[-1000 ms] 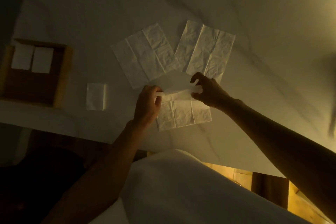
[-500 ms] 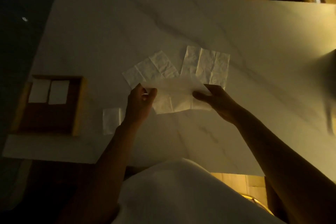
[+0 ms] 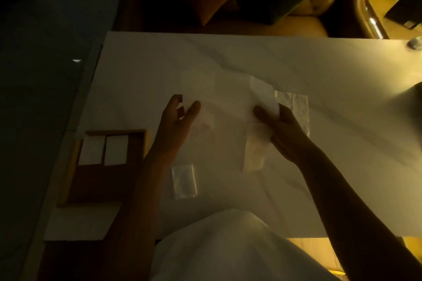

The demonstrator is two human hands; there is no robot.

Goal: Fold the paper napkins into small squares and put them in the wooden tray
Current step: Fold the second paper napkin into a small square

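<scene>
Dim marble table [image 3: 319, 64], wooden tray [image 3: 96, 185] at left, napkin [image 3: 255, 153] in pinch of right hand [image 3: 285, 130], left hand [image 3: 175, 125] loose-fingered.

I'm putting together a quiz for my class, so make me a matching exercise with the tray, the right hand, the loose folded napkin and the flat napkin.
1 tray
2 right hand
3 folded napkin
4 flat napkin

A on the table, right of the tray
B holds two folded squares
C grips a napkin
D on the table, partly behind the right hand

Pairs: 1-B, 2-C, 3-A, 4-D
</scene>
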